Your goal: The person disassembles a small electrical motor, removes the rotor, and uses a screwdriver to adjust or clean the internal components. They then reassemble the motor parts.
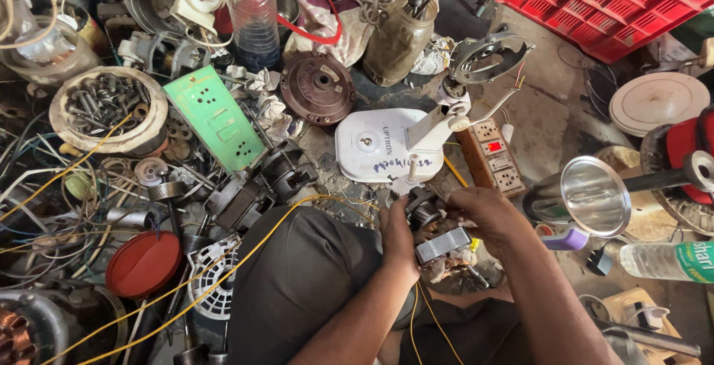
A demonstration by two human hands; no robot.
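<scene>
Left hand (398,232) and right hand (480,212) together at about five o'clock of the view, just above the lap. Between them a small dark motor part (425,212), fingers of both hands clenched around it, left from nine o'clock, right from three o'clock. Directly below at six o'clock, a grey metal bracket (443,246), touching the left palm. Thin yellow wire (223,276) trailing from the hands toward eight o'clock across the dark trouser knee (305,276). At twelve o'clock of the hands, on the floor, a white appliance base (372,149) with a white upright arm; just beside it at two o'clock, a socket strip (494,158). At three o'clock, a shiny steel funnel-shaped vessel (595,195). Well apart at ten o'clock, a green switch plate (216,119).
</scene>
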